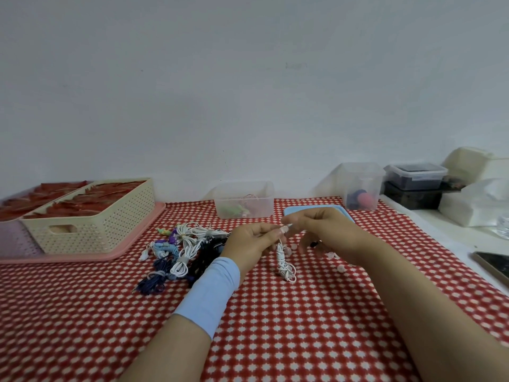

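Observation:
My left hand (252,242), with a light blue band on its wrist, pinches the top of a white earphone cable (283,261) whose tangled bundle hangs down to the red-and-white cloth (275,326). My right hand (322,232) pinches the cable's end close to my left fingertips. Left of my hands lies a pile of bundled cables (181,252) in white, blue, black and purple. Small pink earbuds (341,268) lie on the cloth below my right hand.
A cream woven basket (91,230) with red items stands on a pink tray (129,244) at the left. A clear tub (245,199), a blue lid (314,209) and a tall clear container (360,186) stand behind. Dark boxes (413,183) and a phone (493,264) are on the right.

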### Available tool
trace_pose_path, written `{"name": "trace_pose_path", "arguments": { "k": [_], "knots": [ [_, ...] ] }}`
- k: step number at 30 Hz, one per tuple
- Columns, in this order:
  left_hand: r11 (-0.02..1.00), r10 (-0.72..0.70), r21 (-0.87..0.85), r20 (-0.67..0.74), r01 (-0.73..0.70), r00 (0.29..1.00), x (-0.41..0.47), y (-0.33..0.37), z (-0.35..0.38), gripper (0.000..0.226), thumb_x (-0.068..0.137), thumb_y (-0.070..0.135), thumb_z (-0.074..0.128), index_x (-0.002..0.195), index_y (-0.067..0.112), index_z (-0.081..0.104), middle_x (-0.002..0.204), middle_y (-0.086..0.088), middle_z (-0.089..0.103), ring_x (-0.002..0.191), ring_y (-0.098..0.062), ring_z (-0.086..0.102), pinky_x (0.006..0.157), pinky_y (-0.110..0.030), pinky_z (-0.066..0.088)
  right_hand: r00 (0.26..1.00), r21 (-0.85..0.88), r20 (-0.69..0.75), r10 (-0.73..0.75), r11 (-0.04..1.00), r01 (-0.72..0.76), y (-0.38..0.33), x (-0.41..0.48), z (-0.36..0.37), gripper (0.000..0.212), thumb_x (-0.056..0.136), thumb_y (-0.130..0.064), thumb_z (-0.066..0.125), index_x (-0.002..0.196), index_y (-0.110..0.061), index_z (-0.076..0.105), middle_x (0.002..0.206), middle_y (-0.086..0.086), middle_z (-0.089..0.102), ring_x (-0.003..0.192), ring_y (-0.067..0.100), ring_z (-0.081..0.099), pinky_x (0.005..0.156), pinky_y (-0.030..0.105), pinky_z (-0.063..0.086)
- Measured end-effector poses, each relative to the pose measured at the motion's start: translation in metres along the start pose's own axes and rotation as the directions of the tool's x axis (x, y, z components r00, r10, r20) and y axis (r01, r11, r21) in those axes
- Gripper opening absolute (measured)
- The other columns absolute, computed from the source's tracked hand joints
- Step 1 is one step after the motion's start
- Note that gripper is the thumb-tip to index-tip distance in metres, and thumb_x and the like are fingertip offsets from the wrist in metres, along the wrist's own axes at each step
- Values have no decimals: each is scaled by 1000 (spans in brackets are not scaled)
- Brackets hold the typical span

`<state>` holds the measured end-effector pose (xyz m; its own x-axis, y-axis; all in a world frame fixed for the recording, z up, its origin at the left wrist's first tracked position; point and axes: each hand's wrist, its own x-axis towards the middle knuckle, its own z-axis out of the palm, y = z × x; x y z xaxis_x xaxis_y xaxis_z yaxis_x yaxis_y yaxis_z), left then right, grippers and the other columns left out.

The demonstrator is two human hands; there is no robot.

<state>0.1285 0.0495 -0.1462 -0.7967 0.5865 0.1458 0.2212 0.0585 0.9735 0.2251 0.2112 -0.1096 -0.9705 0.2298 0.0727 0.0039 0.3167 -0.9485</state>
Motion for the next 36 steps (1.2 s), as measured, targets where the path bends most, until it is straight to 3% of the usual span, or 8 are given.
{"name": "trace_pose_path", "arguments": {
  "k": [5, 11, 16, 22, 25, 28, 31, 36],
  "knots": [
    [996, -16, -85, 79, 23, 997, -1, 0, 0, 11, 90, 21, 69, 90, 16, 79, 93, -4, 77, 88, -20, 68, 95, -38, 54, 989, 139, 121, 89, 985, -106, 5, 2, -9, 25, 99, -28, 59, 113, -15, 75, 108, 10, 75, 70, 16, 63, 53, 23, 39],
    [993, -3, -120, 129, 18, 992, -3, 2, 0, 17, 89, 14, 69, 104, 7, 74, 91, -6, 77, 87, -15, 72, 87, -30, 56, 983, 161, 150, 103, 979, -127, 10, 6, -7, 23, 88, -20, 70, 108, -11, 76, 98, 12, 74, 63, 11, 63, 44, 19, 37],
    [975, 7, -220, 167, 31, 986, -3, 6, 1, 11, 88, 11, 67, 96, 10, 74, 84, -4, 75, 82, -12, 70, 81, -27, 54, 980, 199, 187, 67, 974, -105, 9, 7, -9, 30, 81, -28, 70, 105, -11, 75, 94, 10, 74, 65, 13, 63, 43, 18, 34],
    [995, -6, -97, 132, 19, 991, -4, 6, 0, 11, 91, 10, 67, 101, 7, 72, 85, -3, 77, 76, -7, 71, 72, -19, 54, 991, -18, 90, 100, 995, -99, 3, 3, -11, 18, 90, -30, 71, 101, -19, 79, 91, -1, 77, 61, 10, 60, 50, 21, 37],
    [1000, 5, 5, 75, -6, 997, -2, 9, 1, 8, 90, 13, 69, 98, 12, 72, 89, -3, 77, 70, -6, 64, 67, -17, 53, 989, -190, -141, 34, 980, -61, 0, 2, -24, 15, 94, -34, 68, 96, -22, 78, 90, -8, 78, 60, 10, 63, 52, 20, 46],
    [999, -7, 47, 13, 6, 1000, -1, 8, 0, 12, 86, 12, 73, 98, 11, 71, 92, -10, 76, 66, -8, 63, 64, -18, 54, 951, -292, -304, -54, 956, -40, 9, 5, -43, 8, 93, -18, 71, 87, -19, 77, 81, -9, 74, 47, 7, 57, 46, 17, 44],
    [1000, 12, 15, 17, -12, 1000, -2, 9, 0, 22, 87, 7, 71, 108, 14, 68, 83, -10, 72, 66, -12, 63, 65, -21, 55, 970, -449, -237, -52, 891, -62, 15, 5, -52, 15, 88, -10, 74, 85, -24, 77, 66, -20, 69, 46, 4, 56, 50, 19, 47],
    [999, 25, 24, 66, -26, 997, -5, 9, 1, 29, 89, 2, 68, 111, 21, 72, 87, -2, 71, 69, -11, 68, 68, -24, 59, 987, -627, -82, 138, 763, -158, 16, 4, -58, 18, 82, -16, 81, 78, -34, 80, 86, -18, 76, 88, 4, 68, 85, 26, 53]
  ]
}}
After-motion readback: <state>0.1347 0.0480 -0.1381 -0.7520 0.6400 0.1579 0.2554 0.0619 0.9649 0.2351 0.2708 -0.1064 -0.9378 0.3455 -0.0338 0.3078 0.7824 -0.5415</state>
